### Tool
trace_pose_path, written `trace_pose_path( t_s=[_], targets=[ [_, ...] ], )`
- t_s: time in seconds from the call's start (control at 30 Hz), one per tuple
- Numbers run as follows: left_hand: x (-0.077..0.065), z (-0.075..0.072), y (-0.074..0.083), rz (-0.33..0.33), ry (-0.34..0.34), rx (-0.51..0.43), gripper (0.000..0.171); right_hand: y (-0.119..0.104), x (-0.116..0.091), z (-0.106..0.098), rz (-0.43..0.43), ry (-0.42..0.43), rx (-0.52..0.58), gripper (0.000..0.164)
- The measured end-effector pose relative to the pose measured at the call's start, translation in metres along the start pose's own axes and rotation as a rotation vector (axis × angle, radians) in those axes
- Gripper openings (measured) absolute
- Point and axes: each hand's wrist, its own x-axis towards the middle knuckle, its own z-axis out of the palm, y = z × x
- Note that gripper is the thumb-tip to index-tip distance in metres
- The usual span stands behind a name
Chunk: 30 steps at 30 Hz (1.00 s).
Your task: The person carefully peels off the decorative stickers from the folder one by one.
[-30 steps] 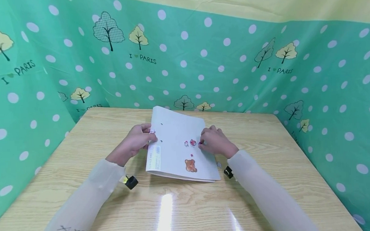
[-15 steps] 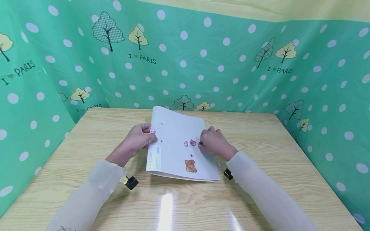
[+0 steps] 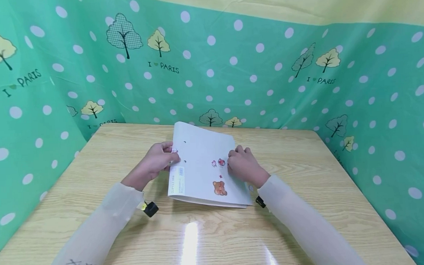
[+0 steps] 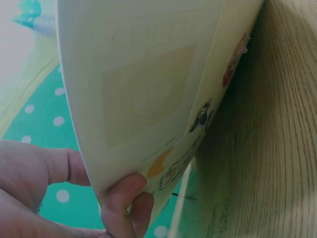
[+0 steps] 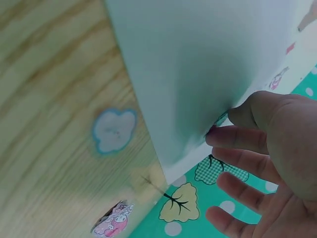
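Note:
A white clip file [image 3: 202,148] is tilted up along its left side, its front cover facing me. My left hand [image 3: 158,159] grips that raised left edge, thumb on the front, fingers behind it in the left wrist view. On the cover show a brown bear sticker [image 3: 219,188], a round red sticker [image 3: 221,162] and a small pink character sticker [image 3: 214,163]. My right hand [image 3: 244,164] is at the cover's right side. In the right wrist view its thumb and forefinger pinch a small dark sticker [image 5: 216,124] at the cover, mostly hidden; the other fingers are spread.
On the wooden table [image 3: 290,165] right of the file lies a cloud-shaped sticker [image 5: 115,130], with a pink character sticker [image 5: 115,220] farther off. More stickers [image 4: 202,116] show on the file's back. A green dotted curtain [image 3: 210,70] hangs behind the table.
My right hand has shifted slightly up and rolled a little at the cover, and the small purple bit at its fingertips is now hidden in the head view. The left hand holds still.

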Motion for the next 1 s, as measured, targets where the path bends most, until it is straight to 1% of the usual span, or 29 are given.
trace_pose_path(
  t_s=[0.23, 0.47, 0.57, 0.7, 0.83, 1.0],
  targets=[
    [-0.0011, -0.0004, 0.0018, -0.008, 0.000, 0.004, 0.078, -0.0049, -0.0012, -0.0023, -0.039, 0.026, -0.139, 0.019],
    [-0.0023, -0.0012, 0.0028, -0.007, -0.003, 0.004, 0.079, -0.0074, -0.0026, -0.0047, -0.067, 0.084, -0.190, 0.014],
    [-0.0023, -0.0014, 0.0027, -0.009, -0.001, 0.003, 0.079, -0.0074, -0.0026, -0.0044, -0.076, 0.104, -0.203, 0.015],
    [-0.0017, -0.0017, 0.0017, -0.015, -0.002, -0.003, 0.077, -0.0073, -0.0022, -0.0039, -0.078, 0.096, -0.219, 0.018],
    [-0.0014, -0.0018, 0.0006, -0.017, -0.005, -0.010, 0.077, -0.0067, -0.0013, -0.0043, -0.068, 0.070, -0.221, 0.021],
    [-0.0011, -0.0018, 0.0004, -0.011, -0.007, -0.018, 0.075, -0.0046, -0.0006, -0.0053, -0.037, 0.034, -0.182, 0.026]
  ],
)
